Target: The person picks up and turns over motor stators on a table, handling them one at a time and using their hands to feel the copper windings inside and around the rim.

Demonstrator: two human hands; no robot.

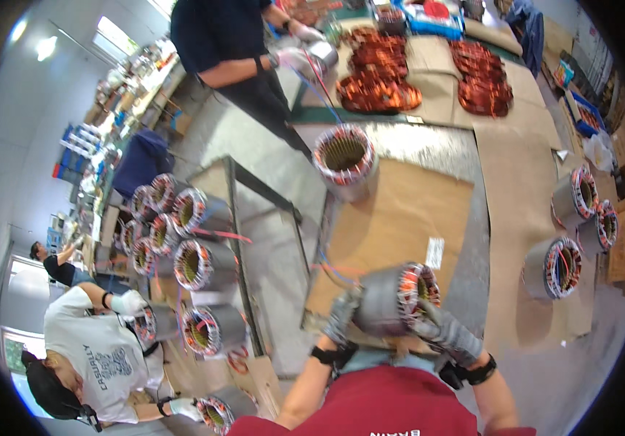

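Note:
A grey cylindrical motor stator [379,304] lies tilted on its side close in front of my body. Its end ring of copper windings, laced with white cord, faces right, and coloured lead wires trail from its left end. My left hand [343,316], in a grey glove, is closed against the left end of the casing. Gloved alike, my right hand [449,336] grips the laced winding end, some fingertips hidden at the bore. Under the stator is a brown cardboard sheet [399,211] on the bench. Another stator [346,163] stands upright at the sheet's far left corner.
Several stators [205,265] crowd a side table at left, where a co-worker in white gloves [129,302] handles others. Three stators [552,269] rest on cardboard at right. Copper coil bundles [378,73] lie on the far bench, beside another gloved person [229,65] holding a metal cylinder.

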